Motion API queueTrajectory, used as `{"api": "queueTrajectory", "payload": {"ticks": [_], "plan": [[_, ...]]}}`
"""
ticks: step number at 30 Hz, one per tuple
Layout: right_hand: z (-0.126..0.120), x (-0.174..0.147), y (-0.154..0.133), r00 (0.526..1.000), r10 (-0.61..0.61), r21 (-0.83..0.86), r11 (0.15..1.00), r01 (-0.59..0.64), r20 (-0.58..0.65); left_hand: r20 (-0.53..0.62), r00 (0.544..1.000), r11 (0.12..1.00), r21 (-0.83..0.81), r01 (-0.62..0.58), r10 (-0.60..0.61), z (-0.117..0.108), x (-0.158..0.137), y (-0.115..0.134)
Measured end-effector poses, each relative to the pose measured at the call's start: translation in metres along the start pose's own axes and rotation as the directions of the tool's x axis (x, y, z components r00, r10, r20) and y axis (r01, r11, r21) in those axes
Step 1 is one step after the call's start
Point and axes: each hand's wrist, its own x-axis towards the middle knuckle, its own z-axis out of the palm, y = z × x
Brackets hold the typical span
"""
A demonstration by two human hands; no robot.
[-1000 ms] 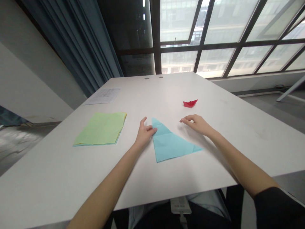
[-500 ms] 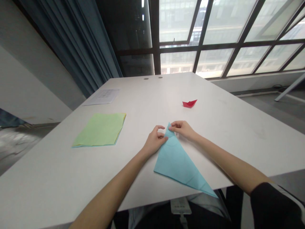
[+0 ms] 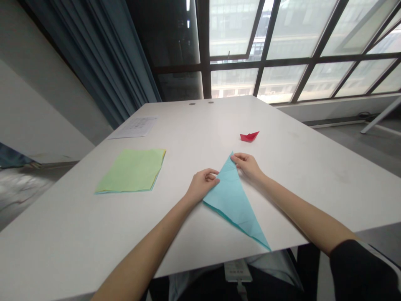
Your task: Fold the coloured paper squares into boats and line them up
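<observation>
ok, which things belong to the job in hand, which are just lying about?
In hand:
light blue folded paper triangle
left hand at its edge
right hand at its tip

Apparently just lying about:
green-topped square paper stack
small red paper boat
white printed paper sheet

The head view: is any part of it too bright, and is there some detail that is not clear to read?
In the head view, the wide dark-framed glass window has washed-out panes; in the same head view, the print on the white rectangular paper sheet is too faint to read, while the light-blue folded paper triangle keeps a clear outline.
</observation>
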Motion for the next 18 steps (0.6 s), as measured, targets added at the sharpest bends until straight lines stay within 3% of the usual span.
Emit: {"api": "queueTrajectory", "payload": {"ticks": [12, 18], "plan": [[-0.020, 0.012, 0.007, 0.977, -0.073, 0.037, 0.996, 0.082, -0.202, -0.020, 1.000, 0.999, 0.028, 0.024, -0.023, -0.004, -0.002, -0.004], [-0.022, 0.012, 0.002, 0.978, -0.071, 0.021, 0.997, 0.077, -0.195, -0.067, 0.998, 0.998, 0.059, 0.016, -0.012, -0.005, -0.001, -0.002]]}}
